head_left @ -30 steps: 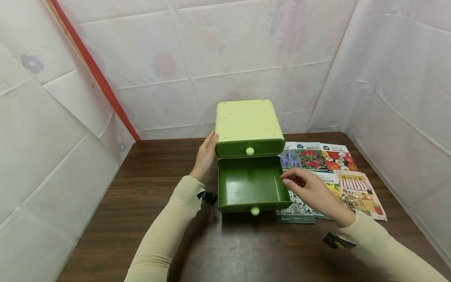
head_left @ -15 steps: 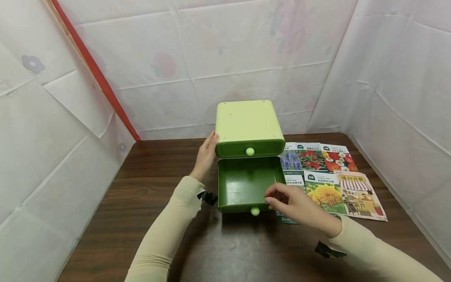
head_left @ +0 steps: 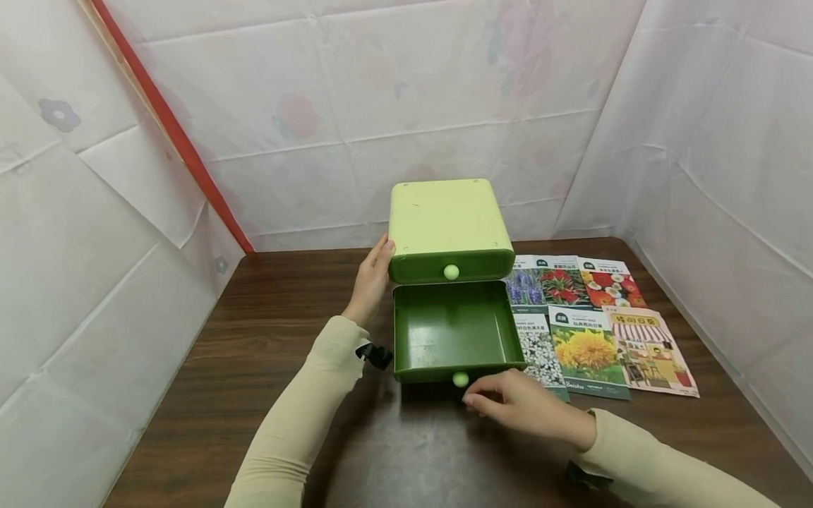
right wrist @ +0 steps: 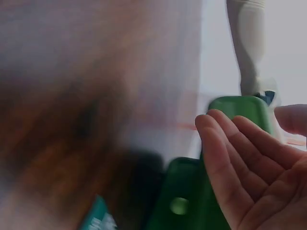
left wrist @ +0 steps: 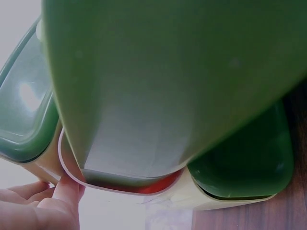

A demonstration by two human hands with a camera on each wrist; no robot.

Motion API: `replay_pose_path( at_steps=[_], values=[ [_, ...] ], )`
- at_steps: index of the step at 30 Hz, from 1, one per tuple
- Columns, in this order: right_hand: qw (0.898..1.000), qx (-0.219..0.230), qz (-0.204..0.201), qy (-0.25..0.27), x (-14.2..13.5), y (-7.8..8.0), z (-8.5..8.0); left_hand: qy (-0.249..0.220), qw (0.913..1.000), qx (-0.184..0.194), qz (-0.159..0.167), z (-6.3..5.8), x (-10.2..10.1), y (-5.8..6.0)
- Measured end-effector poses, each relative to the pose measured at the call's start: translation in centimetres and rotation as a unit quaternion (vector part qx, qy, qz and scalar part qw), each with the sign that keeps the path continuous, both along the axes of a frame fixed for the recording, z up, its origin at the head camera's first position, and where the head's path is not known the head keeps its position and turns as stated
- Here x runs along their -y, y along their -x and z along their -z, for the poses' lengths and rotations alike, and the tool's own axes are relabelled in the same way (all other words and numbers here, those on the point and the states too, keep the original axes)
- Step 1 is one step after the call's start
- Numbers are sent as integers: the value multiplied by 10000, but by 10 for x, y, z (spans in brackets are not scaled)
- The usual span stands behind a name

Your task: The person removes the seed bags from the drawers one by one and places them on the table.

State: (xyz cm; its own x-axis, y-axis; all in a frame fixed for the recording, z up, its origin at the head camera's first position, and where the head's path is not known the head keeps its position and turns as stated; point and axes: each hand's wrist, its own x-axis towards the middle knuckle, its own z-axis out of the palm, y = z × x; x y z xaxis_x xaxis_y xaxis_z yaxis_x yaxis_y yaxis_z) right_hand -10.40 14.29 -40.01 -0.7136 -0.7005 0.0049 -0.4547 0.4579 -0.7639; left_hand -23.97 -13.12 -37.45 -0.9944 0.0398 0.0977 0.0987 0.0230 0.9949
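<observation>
A light-green drawer cabinet (head_left: 447, 215) with dark green drawer fronts stands at the table's middle. Below its closed top drawer, a dark green drawer (head_left: 454, 328) is pulled out, with nothing inside it. My left hand (head_left: 370, 282) rests against the cabinet's left side, fingers along the wall; the left wrist view shows these fingers (left wrist: 67, 196) touching the side near the drawer opening. Just right of the drawer's round knob (head_left: 460, 379), my right hand (head_left: 524, 402) hovers with nothing in it. Its fingers (right wrist: 254, 148) look slightly bent in the right wrist view, thumb apart.
Several flower seed packets lie to the cabinet's right, including a yellow-flower packet (head_left: 588, 353), a white-flower packet (head_left: 540, 349) and a pink packet (head_left: 651, 349). Pale cloth walls (head_left: 254, 141) surround the dark wooden table (head_left: 254, 339) at the back and sides.
My right hand has moved left and toward me, from beside the drawer's right wall to its front near the knob. The left hand, cabinet and drawer look unmoved.
</observation>
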Motion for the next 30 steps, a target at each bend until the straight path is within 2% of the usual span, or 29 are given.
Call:
replay_pose_path(
  at_steps=[6,13,19,24,30],
  values=[
    [9988,416,150,-190,3,2,19,-40,10000,-7,32,0,0,0],
    [9983,266,497,-175,9,5,32,-78,10000,13,11,0,0,1],
    [9922,888,866,101,16,5,37,-79,10000,51,-26,-1,0,0],
    [9896,1002,991,288,18,3,38,-83,9999,79,16,-1,0,0],
    [9823,1279,1119,790,20,2,36,-45,10000,30,67,0,1,1]
  ],
)
